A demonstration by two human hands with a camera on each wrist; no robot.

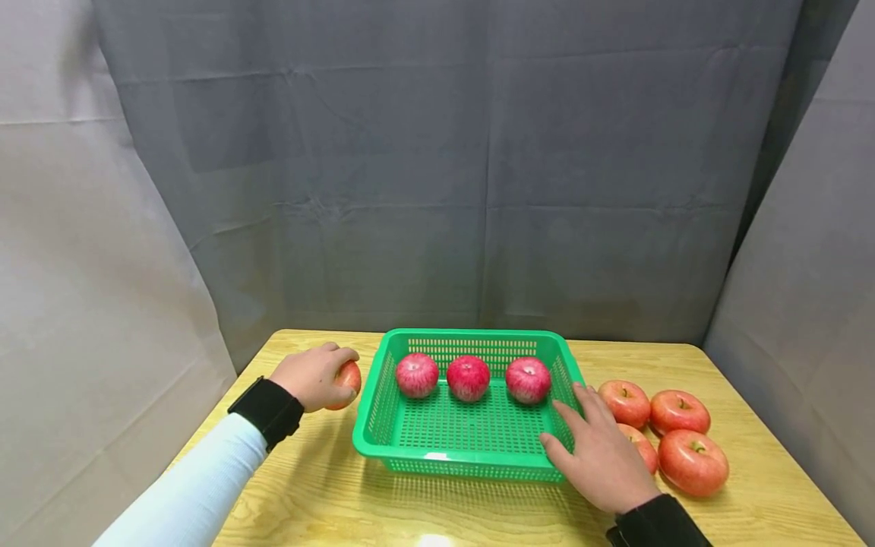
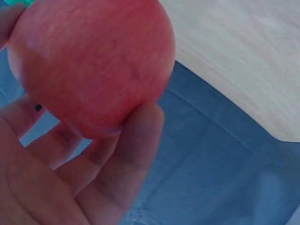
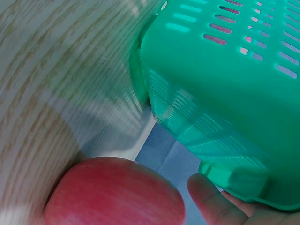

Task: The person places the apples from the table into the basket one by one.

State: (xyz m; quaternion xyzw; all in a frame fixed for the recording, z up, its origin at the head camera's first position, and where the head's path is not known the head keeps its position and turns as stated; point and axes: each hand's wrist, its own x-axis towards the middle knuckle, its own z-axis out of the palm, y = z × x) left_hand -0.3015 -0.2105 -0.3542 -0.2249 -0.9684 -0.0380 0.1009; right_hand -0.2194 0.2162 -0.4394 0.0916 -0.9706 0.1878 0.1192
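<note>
My left hand (image 1: 314, 377) grips a light red apple (image 2: 93, 65) to the left of the green basket (image 1: 472, 465). Thumb and fingers curl round its sides, and the left wrist view shows them from below. Over the basket's right rim reaches my right hand (image 1: 604, 462), fingers spread and relaxed, with no fruit held. Whether it touches the rim I cannot tell. Inside the basket, three darker, pinkish-red apples stand in a row along the back: a left one (image 1: 417, 374), a middle one (image 1: 468, 378) and a right one (image 1: 528, 380).
Several light red apples (image 1: 693, 462) cluster on the wooden table (image 1: 321, 494) right of the basket, one partly hidden by my right hand. Grey cloth (image 1: 383, 190) hangs behind the table, with paler cloth (image 1: 807, 304) at both sides.
</note>
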